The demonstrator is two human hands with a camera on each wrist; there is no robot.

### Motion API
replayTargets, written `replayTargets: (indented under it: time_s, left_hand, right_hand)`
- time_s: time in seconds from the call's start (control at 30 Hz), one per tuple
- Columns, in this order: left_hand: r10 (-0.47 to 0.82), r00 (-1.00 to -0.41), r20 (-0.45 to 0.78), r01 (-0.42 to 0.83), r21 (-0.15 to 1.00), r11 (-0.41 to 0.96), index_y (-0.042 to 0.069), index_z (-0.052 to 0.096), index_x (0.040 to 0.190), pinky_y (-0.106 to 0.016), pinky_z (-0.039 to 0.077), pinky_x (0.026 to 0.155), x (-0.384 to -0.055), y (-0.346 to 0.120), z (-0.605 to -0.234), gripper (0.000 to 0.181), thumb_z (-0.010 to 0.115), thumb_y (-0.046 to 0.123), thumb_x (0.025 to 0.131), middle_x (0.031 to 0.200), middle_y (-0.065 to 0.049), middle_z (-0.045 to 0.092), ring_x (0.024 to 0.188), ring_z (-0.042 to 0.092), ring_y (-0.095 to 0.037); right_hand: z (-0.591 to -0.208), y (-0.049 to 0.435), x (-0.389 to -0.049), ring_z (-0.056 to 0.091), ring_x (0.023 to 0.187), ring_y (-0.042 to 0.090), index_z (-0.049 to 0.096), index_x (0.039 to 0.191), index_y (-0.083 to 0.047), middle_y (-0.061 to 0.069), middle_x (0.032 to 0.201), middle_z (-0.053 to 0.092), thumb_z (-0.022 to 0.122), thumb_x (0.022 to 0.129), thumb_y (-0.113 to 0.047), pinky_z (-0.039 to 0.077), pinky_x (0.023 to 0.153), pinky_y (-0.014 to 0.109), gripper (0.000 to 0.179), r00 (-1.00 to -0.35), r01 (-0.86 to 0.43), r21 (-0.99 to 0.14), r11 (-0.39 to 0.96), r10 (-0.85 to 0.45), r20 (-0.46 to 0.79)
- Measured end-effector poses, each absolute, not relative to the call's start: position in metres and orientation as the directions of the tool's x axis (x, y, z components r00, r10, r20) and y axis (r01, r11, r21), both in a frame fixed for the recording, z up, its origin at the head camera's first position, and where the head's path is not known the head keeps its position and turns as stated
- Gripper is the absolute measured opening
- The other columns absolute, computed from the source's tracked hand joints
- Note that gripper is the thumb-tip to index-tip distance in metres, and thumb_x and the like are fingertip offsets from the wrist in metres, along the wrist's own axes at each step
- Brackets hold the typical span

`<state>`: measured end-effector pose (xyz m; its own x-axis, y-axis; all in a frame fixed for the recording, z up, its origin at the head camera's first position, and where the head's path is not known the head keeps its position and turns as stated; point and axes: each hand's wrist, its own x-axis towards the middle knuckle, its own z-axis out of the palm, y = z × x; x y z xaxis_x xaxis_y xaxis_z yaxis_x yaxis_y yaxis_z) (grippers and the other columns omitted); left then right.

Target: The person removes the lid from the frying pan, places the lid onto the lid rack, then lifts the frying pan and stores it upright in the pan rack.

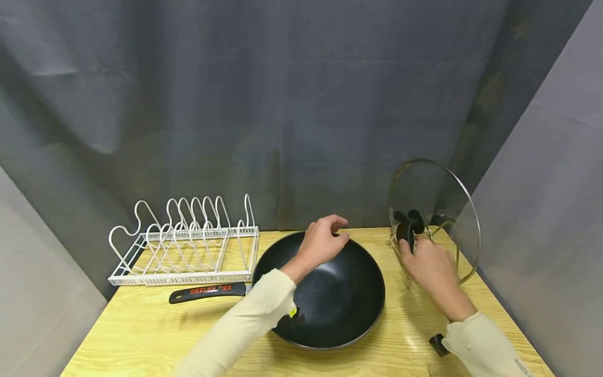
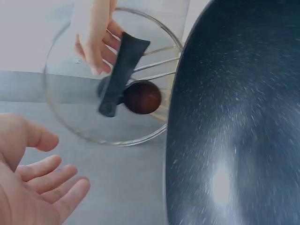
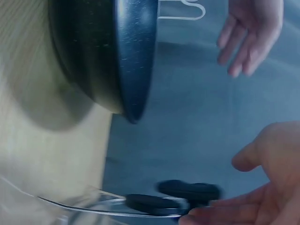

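A round glass lid (image 1: 478,225) with a metal rim stands upright at the right in a gold wire holder (image 2: 161,65). Its black handle (image 2: 123,70) sticks out towards the wok side. My right hand (image 1: 431,264) is at this handle; in the right wrist view its fingertips reach the handle while the thumb stays apart from it. My left hand (image 1: 325,238) hovers over the far side of a black wok (image 1: 339,298), fingers loosely bent and holding nothing. The wok sits on the table, its long black handle (image 1: 207,291) pointing left.
A white wire dish rack (image 1: 183,277) stands at the back left, close to the wok. Grey curtains (image 1: 282,104) hang behind the wooden table (image 1: 132,335) and along its sides. A small black object (image 1: 439,344) shows by my right sleeve.
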<state>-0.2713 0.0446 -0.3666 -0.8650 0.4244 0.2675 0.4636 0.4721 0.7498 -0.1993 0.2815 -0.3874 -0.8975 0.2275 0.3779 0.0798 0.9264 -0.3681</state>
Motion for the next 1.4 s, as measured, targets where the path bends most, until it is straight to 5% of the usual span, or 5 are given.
replayTargets:
  time_s: [0.1, 0.3, 0.67, 1.1, 1.4]
  left_hand:
    - [0.42, -0.852, 0.313, 0.499, 0.729, 0.469, 0.025, 0.063, 0.12, -0.035, 0.051, 0.087, -0.256, 0.01, -0.362, 0.027, 0.058, 0.028, 0.094, 0.12, 0.006, 0.064, 0.11, 0.061, -0.014]
    - [0.406, -0.822, 0.4, 0.566, 0.66, 0.495, 0.021, 0.065, 0.118, -0.029, 0.051, 0.085, -0.239, -0.049, -0.362, 0.028, 0.063, 0.029, 0.091, 0.114, 0.005, 0.067, 0.104, 0.063, -0.011]
    - [0.514, -0.832, 0.208, 0.505, 0.666, 0.548, 0.032, 0.058, 0.127, -0.037, 0.048, 0.093, -0.232, -0.157, -0.377, 0.042, 0.057, 0.053, 0.091, 0.128, 0.015, 0.058, 0.113, 0.058, -0.011]
    - [0.469, -0.86, 0.201, 0.489, 0.588, 0.645, 0.021, 0.062, 0.124, -0.027, 0.052, 0.085, -0.25, -0.217, -0.433, 0.04, 0.06, 0.044, 0.092, 0.124, 0.005, 0.061, 0.111, 0.06, -0.015]
    - [0.431, -0.88, 0.198, 0.469, 0.503, 0.727, 0.017, 0.064, 0.123, -0.043, 0.045, 0.096, -0.261, -0.24, -0.453, 0.04, 0.059, 0.043, 0.093, 0.123, 0.003, 0.063, 0.118, 0.056, -0.019]
  right_hand:
    - [-0.377, 0.279, -0.184, 0.06, 0.057, 0.037, 0.062, 0.112, 0.008, 0.028, 0.096, 0.067, 0.053, 0.095, -0.034, 0.039, 0.04, 0.042, 0.047, -0.865, 0.032, -0.324, 0.945, 0.189, 0.465]
    - [-0.361, 0.276, -0.161, 0.065, 0.084, 0.041, 0.062, 0.118, 0.0, 0.022, 0.113, 0.065, 0.053, 0.095, -0.044, 0.045, 0.063, 0.055, 0.051, -0.884, -0.036, -0.378, 0.925, 0.147, 0.443]
    - [-0.368, 0.273, -0.156, 0.061, 0.105, 0.042, 0.05, 0.137, -0.008, 0.024, 0.132, 0.054, 0.05, 0.095, -0.052, 0.048, 0.083, 0.058, 0.06, -0.955, -0.134, -0.538, 0.832, 0.036, 0.294]
    - [-0.411, 0.251, -0.18, 0.042, 0.13, 0.041, 0.042, 0.142, -0.003, 0.025, 0.143, 0.041, 0.058, 0.092, -0.047, 0.04, 0.101, 0.05, 0.068, -0.977, -0.159, -0.715, 0.681, -0.002, 0.215]
    - [-0.439, 0.244, -0.194, 0.04, 0.127, 0.049, 0.034, 0.146, -0.003, 0.03, 0.146, 0.034, 0.056, 0.091, -0.054, 0.039, 0.098, 0.058, 0.079, -0.989, -0.05, -0.733, 0.678, 0.068, 0.13]
